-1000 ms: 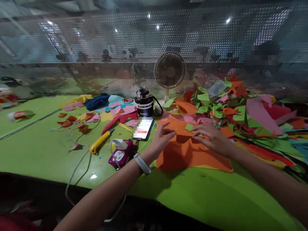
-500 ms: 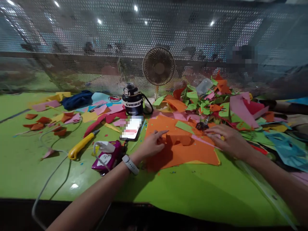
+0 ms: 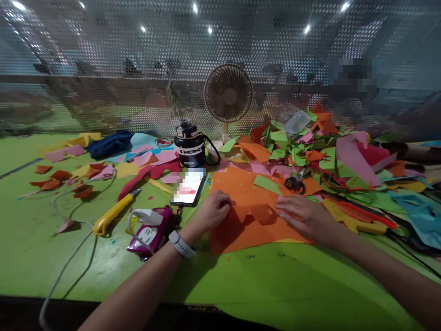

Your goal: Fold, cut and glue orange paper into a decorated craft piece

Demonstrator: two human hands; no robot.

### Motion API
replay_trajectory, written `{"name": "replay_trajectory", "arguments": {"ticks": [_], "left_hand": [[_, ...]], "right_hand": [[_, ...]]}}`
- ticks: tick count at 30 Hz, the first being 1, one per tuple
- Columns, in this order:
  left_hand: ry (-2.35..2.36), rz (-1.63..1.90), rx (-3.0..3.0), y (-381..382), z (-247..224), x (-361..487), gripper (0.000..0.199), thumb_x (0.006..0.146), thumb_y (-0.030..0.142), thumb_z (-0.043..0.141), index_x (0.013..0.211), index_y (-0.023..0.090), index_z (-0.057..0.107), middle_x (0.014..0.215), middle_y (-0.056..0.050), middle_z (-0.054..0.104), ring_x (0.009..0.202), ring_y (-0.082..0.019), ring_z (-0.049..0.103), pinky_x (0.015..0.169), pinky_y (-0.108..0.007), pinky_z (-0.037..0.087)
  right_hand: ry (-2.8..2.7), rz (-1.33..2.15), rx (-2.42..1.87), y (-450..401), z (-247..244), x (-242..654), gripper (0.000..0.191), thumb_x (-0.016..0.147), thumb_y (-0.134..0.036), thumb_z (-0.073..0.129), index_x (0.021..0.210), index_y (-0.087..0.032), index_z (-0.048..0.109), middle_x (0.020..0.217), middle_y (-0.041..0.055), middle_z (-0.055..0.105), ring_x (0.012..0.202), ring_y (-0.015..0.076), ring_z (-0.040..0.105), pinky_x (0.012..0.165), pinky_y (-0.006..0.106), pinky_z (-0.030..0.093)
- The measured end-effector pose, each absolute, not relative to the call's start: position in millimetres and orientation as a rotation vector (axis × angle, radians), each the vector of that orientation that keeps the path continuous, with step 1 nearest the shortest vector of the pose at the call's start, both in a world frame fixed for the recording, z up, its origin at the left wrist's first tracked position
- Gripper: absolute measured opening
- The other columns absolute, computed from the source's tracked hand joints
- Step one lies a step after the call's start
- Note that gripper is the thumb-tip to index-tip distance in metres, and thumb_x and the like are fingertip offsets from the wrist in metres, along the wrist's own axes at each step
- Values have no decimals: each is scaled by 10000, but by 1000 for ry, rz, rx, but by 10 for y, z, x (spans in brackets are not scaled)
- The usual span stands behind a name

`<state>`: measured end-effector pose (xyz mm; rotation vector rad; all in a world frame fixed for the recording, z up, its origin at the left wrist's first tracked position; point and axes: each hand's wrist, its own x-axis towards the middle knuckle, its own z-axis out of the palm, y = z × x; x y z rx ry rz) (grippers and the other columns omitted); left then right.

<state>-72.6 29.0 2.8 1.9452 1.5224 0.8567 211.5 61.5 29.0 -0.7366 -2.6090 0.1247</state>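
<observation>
An orange paper sheet lies on the green table, over a yellow one whose edge shows. On it rests a small folded orange piece with cut edges. My left hand is at the sheet's left side with its fingers curled; whatever they hold, if anything, is hidden. My right hand lies over the sheet's right side, fingers stretched out, nothing held, their tips close to the folded piece. Small black scissors lie just beyond my right hand, beside a green strip.
A phone, a purple power block with a cable and a yellow cutter are at the left. Behind stand a black bottle and a fan. Paper scraps heap up at the back right, near a yellow-handled tool.
My right hand has moved left and nearer, away from the scissors and onto the sheet. My left hand's outstretched fingers have curled in. The view has shifted slightly.
</observation>
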Motion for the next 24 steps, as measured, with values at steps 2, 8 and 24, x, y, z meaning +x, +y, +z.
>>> {"name": "replay_trajectory", "arguments": {"ticks": [2, 8, 24], "left_hand": [[1519, 830, 1950, 288, 24, -721, 217, 721, 49, 460, 722, 189, 625, 807, -40, 622, 788, -194, 594, 753, -319, 462], [1582, 772, 1943, 263, 8, -675, 327, 725, 16, 423, 898, 178, 648, 903, -66, 662, 857, -210, 614, 794, -319, 464], [1590, 812, 1917, 252, -74, -621, 339, 705, 55, 457, 891, 218, 689, 909, -77, 672, 810, -236, 602, 720, -328, 462]], "right_hand": [[-2557, 120, -846, 759, 237, 2172, 266, 939, -308, 472, 1042, -249, 710, 996, 86, 739, 926, 262, 674, 798, 461, 565], [-2602, 158, -858, 1217, 105, 1615, 373, 930, -374, 486, 1241, -226, 631, 1304, 125, 616, 1228, 304, 543, 1020, 536, 442], [-2784, 311, -821, 1656, -165, 464, 483, 875, -541, 541, 1246, -250, 647, 1436, 117, 506, 1381, 374, 353, 1132, 593, 228]]}}
